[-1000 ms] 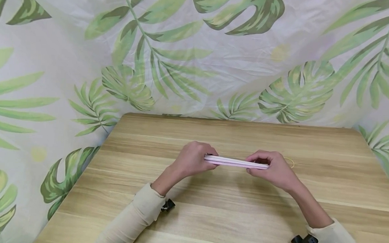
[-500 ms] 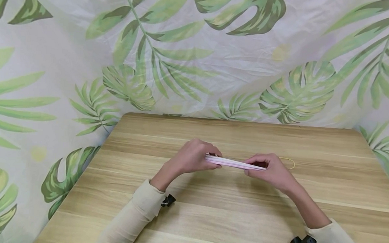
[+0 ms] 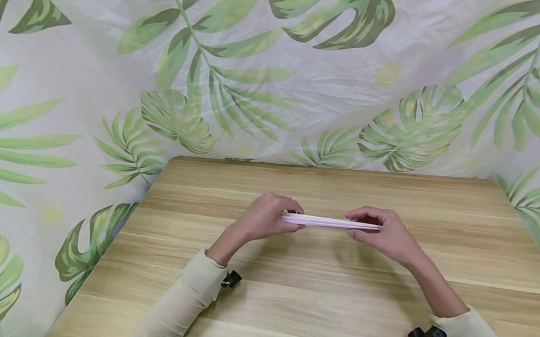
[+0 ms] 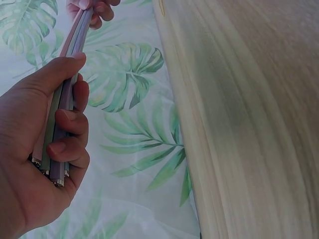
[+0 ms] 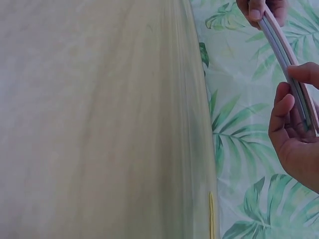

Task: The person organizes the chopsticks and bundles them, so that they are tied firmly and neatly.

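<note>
Over the brown table [image 3: 314, 301], a bundle of long, thin strips [image 3: 324, 220] is held up between two hands. Its long way goes from side to side. One end points into the left hand [image 3: 265, 218], and the other end points into the right hand [image 3: 389, 236]. From the head, it looks almost flat and level, with the right end a tiny bit lower in view. It looks white and pale pink there. From the left wrist, the strips look pink, green and purple, and small shiny bits show at the ends by the left palm.

The left hand is wrapped around its end, thumb on one side and bent fingers on the other. The right hand pinches its end, thumb on one side and fingers on the other, with a dark gap under the bent fingers.

A thin yellow band [image 5: 211, 216] lies on the table, just past the right hand. Both arms have cream sleeves [image 3: 180, 295]. Behind the table is a pale cloth [image 3: 336, 101] with green leaves.
</note>
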Demonstrator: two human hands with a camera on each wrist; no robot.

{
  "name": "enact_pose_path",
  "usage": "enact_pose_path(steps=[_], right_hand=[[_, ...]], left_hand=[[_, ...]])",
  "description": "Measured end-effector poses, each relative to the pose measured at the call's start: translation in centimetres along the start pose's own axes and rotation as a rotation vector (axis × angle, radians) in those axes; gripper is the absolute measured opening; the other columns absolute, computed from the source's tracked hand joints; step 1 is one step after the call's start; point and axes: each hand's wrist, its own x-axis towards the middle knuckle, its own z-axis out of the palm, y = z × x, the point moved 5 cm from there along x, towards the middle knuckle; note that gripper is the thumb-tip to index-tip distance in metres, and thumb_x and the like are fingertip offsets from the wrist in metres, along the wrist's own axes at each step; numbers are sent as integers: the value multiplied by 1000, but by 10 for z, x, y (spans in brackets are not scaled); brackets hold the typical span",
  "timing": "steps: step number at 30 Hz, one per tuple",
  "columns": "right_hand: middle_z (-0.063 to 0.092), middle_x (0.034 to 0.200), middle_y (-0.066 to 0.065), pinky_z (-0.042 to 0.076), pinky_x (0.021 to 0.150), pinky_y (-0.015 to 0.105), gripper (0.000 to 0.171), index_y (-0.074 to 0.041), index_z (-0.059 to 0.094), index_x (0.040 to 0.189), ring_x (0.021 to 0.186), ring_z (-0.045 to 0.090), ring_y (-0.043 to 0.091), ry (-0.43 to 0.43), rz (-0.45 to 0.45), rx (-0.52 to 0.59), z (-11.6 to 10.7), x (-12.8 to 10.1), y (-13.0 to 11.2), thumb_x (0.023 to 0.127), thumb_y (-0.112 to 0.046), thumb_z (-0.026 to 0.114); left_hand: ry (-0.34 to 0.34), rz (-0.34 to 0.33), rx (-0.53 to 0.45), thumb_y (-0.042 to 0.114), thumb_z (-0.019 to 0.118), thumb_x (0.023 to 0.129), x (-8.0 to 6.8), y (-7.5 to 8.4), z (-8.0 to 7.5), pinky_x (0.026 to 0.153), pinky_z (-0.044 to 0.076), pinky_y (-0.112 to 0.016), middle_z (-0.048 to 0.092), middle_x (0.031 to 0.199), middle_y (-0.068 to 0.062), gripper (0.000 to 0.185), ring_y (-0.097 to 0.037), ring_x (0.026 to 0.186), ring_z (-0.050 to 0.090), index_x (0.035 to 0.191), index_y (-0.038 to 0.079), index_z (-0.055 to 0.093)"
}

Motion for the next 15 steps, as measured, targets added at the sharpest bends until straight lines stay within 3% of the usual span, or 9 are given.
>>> enact_pose_path(steps=[6, 12, 15], right_hand=[[72, 126, 20, 62, 81, 24, 38, 1, 69, 133, 101, 72, 3, 41, -19, 47, -7, -11, 0, 97, -6, 79], [67, 137, -5, 60, 93, 21, 51, 5, 58, 147, 118, 68, -1, 62, -74, 149, -10, -18, -1, 99, -1, 75], [63, 144, -7, 58, 99, 22, 60, 4, 50, 155, 127, 63, -4, 66, -104, 161, -9, -22, -2, 100, 1, 73]], left_hand=[[16, 3, -22, 19, 89, 89, -1, -2, -2, 68, 48, -20, 79, 90, 11, 10, -2, 70, 58, 96, 21, 83], [32, -4, -65, 16, 89, 89, -1, -3, -5, 68, 48, -19, 80, 90, 9, 10, -2, 70, 57, 97, 19, 83], [31, -14, -82, 18, 89, 90, -1, -5, -5, 67, 48, -19, 80, 91, 7, 11, -3, 70, 58, 99, 17, 83]])
